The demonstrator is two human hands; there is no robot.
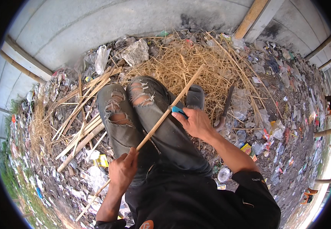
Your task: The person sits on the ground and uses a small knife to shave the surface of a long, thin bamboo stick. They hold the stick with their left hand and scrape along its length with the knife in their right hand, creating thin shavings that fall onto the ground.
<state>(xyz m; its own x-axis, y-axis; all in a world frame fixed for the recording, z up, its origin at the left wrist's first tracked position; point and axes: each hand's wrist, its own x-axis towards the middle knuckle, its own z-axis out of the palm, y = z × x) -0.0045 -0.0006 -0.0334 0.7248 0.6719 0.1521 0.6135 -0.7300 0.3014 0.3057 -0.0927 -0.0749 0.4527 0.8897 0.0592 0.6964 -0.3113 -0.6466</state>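
A long, pale bamboo strip (157,124) slants across my lap, its far end up and to the right. My left hand (122,170) is closed round its lower part, and a thin tail of it sticks out toward the lower left. In my right hand (196,124) is a blue box cutter (179,111), gripped with the fingers wrapped round it. The cutter's head rests against the strip above my knee; its blade edge is too small to make out. Torn dark trousers (161,114) cover my legs beneath the strip.
A long knife (228,101) with a wooden handle lies right of my dark sandal (195,98). Straw-like shavings (188,57) heap up ahead. Several bamboo pieces (83,139) lie to my left. Plastic litter covers the ground, and a grey wall (116,23) stands beyond.
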